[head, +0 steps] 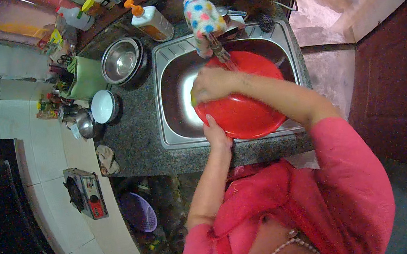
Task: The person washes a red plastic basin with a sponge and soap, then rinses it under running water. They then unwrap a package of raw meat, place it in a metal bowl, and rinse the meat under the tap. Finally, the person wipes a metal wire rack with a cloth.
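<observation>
A red plastic basin [253,115] is tilted over the stainless steel sink [162,113], its near edge over the sink's front rim. My left hand [217,134] grips the basin at its lower left rim. On the upper left rim lies my right hand [211,83], slightly blurred, closed on something yellow-green, perhaps a sponge, mostly hidden by the fingers. The faucet spout [218,49] points down into the basin, and water seems to run from it. A polka-dot cloth [203,16] is wrapped around the faucet.
Left of the sink stand stacked metal bowls [122,60], a white bowl [103,106], a green container [87,77] and a crumpled rag [107,159]. Behind are an orange-pump bottle [152,22] and a dark scouring pad [265,23]. A gas stove [86,193] sits farther left.
</observation>
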Tool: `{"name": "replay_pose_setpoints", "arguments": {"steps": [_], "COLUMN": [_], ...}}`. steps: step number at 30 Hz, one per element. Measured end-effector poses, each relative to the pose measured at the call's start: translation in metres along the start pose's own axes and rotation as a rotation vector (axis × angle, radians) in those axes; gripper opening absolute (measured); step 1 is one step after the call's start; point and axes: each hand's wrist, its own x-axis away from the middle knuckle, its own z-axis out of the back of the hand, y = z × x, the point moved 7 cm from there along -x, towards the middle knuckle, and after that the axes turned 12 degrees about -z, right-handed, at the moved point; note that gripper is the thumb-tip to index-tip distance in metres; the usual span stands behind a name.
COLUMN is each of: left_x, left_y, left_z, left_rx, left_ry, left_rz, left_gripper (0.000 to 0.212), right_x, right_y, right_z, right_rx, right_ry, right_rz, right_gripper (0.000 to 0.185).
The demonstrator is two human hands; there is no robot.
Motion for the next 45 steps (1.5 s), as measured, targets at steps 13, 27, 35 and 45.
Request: {"name": "replay_pose_setpoints", "arguments": {"steps": [13, 27, 35, 45], "left_x": [-0.021, 0.018, -0.030, 0.044], "left_y": [0.019, 0.104, 0.091, 0.057], "left_z": [0.015, -0.056, -0.037, -0.070], "left_rx": [0.131, 0.583, 0.257, 0.162], "left_ry": [0.102, -0.837, -0.453, -0.469], "left_rz": [-0.133, 0.218, -0.146, -0.172], "left_gripper": [0.043, 0.065, 0.048, 0.052], "right_x": [0.155, 0.157, 0.140, 0.039], "right_y": [0.144, 0.092, -0.006, -0.038], "right_z": [-0.117, -0.067, 0.001, 0.079], "right_rx": [-2.181, -1.358, -0.326, 0.011], "right_ry": [0.454, 0.813, 0.891, 0.397], "right_rz": [-0.852, -0.787, -0.554, -0.147], "right_gripper": [0.068, 0.047, 0.044, 0.032]}}
